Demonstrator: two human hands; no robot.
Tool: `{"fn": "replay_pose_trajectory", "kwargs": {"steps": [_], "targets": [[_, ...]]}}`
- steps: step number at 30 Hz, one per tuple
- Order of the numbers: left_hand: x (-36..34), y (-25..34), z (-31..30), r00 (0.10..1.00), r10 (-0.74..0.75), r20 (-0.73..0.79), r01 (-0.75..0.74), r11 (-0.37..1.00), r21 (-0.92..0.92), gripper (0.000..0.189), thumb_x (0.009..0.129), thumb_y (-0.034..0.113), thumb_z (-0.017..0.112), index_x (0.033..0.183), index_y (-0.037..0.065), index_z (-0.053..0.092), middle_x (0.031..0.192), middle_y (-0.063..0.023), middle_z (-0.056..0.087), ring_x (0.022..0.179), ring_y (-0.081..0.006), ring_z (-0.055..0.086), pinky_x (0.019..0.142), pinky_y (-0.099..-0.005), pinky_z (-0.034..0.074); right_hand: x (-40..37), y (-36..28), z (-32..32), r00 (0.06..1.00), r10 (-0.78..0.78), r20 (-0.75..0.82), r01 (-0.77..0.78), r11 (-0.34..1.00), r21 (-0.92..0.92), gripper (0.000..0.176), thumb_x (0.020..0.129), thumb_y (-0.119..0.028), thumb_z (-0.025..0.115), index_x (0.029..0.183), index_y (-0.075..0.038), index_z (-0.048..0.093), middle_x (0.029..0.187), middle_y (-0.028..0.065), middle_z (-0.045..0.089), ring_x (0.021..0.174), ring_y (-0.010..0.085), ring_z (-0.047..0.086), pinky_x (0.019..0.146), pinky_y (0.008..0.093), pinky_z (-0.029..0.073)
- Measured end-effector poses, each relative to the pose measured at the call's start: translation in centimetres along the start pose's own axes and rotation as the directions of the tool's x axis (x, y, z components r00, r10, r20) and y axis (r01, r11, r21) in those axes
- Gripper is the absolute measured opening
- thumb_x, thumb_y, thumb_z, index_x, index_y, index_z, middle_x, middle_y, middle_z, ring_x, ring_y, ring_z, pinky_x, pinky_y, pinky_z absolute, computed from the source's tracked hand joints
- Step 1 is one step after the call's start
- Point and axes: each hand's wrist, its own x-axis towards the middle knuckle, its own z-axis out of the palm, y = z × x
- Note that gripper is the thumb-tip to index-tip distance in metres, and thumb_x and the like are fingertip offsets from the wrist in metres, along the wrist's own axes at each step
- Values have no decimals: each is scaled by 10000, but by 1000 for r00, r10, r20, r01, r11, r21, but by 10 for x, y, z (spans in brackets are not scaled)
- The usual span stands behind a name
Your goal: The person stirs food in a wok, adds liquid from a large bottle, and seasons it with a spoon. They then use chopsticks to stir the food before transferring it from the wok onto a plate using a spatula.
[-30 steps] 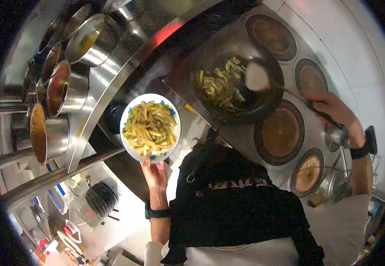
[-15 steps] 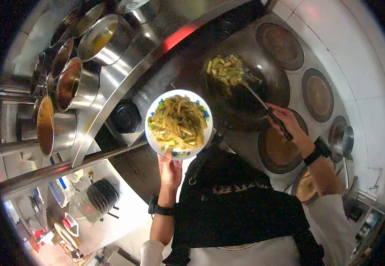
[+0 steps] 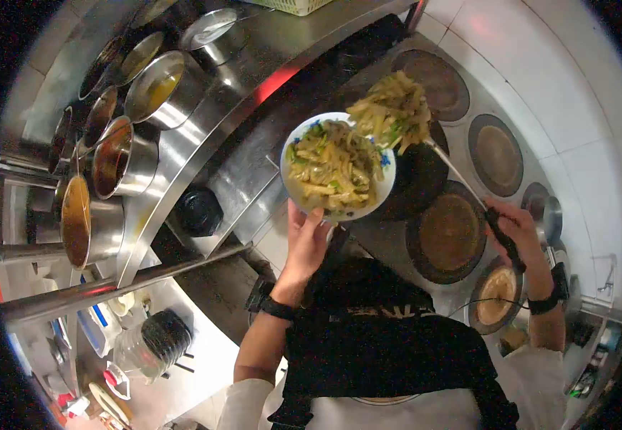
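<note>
My left hand [image 3: 306,242] grips a white plate [image 3: 293,192] with blue flowers by its near edge, thumb on the rim. Glossy strips of stir-fried food with green pieces [image 3: 329,168] are piled on it. My right hand [image 3: 524,236] is closed round the black handle of a long metal ladle [image 3: 463,174]. Its head is hidden under a heaped load of the same food [image 3: 395,107], which overlaps the plate's upper right edge in this view. Behind the plate and ladle lies the dark wok [image 3: 422,179], partly covered by them.
Steel pots of sauces and oil [image 3: 114,161] line the steel shelf [image 3: 182,147] on the left. Round dark burner plates [image 3: 445,233] run along the right by the tiled wall [image 3: 569,107]. A metal rail [image 3: 132,287] crosses the lower left, with a white counter [image 3: 203,358] below.
The ladle has come up out of the wok loaded with food and over to the plate's edge. The plate has moved right and up. My right hand has shifted right and down.
</note>
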Motion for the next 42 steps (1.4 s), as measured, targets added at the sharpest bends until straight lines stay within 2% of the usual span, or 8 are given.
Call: {"fn": "replay_pose_trajectory", "kwargs": {"steps": [7, 9, 12, 16, 18, 27, 36, 42], "targets": [[24, -13, 30, 996, -22, 88, 25, 999, -37, 479, 828, 77, 527, 1252, 149, 316, 1215, -41, 432, 1113, -192, 449, 898, -367, 412, -17, 1, 22, 999, -36, 4, 36, 995, -90, 426, 848, -229, 523, 1201, 3, 467, 613, 56, 518, 388, 69, 416, 337, 196, 320], [26, -14, 31, 995, -34, 89, 38, 998, -41, 479, 825, 77, 532, 1248, 152, 320, 1214, -41, 432, 1112, -193, 449, 895, -371, 414, -19, -2, 21, 997, -35, -69, 11, 950, -312, 352, 824, -152, 527, 1164, -58, 527, 886, 52, 611, 721, 108, 563, 658, 251, 477], [28, -20, 29, 996, -47, 79, 50, 998, -40, 478, 818, 82, 549, 1236, 159, 331, 1208, -41, 437, 1106, -193, 452, 889, -365, 420, -23, 11, 18, 973, -224, -53, 176, 872, -457, 379, 841, -114, 482, 1207, -16, 474, 647, 46, 512, 395, 65, 392, 384, 204, 325], [32, -22, 26, 993, -81, 89, 85, 996, -39, 480, 810, 88, 566, 1225, 166, 338, 1208, -38, 436, 1101, -185, 452, 885, -338, 423, -24, 7, 24, 937, -349, -10, 279, 765, -580, 390, 812, -51, 487, 1201, -23, 482, 726, 62, 517, 484, 77, 441, 446, 220, 353], [32, -23, 26, 990, -108, 88, 110, 993, -29, 483, 810, 90, 570, 1225, 166, 336, 1210, -37, 434, 1100, -182, 452, 884, -331, 423, -25, -3, 32, 968, -217, -123, 79, 733, -676, 394, 783, -66, 566, 1174, -65, 516, 1136, 137, 547, 1037, 270, 520, 894, 340, 398], [34, -25, 28, 993, -97, 67, 98, 995, -20, 516, 817, 98, 535, 1272, 165, 302, 1224, -64, 436, 1113, -223, 453, 938, -374, 399, -32, 4, 30, 879, -469, -88, 188, 510, -839, 429, 769, -45, 555, 1192, -91, 506, 1089, 167, 551, 959, 314, 530, 860, 371, 410], [22, -16, 37, 991, -48, 128, 50, 999, -14, 558, 807, 142, 562, 1292, 125, 286, 1270, -59, 399, 1141, -234, 426, 943, -400, 379, -16, -16, 18, 961, -255, -103, 84, 630, -772, 443, 717, 17, 546, 1149, -79, 545, 942, 100, 551, 886, 251, 508, 832, 294, 375], [-13, -24, 45, 991, -101, 91, 103, 994, -24, 592, 806, 60, 546, 1314, 144, 254, 1267, -52, 388, 1162, -217, 395, 927, -411, 380, -44, 5, -33, 906, -398, -145, 165, 646, -745, 451, 701, 40, 539, 1138, -70, 549, 994, 109, 563, 934, 263, 529, 854, 309, 400]]}}
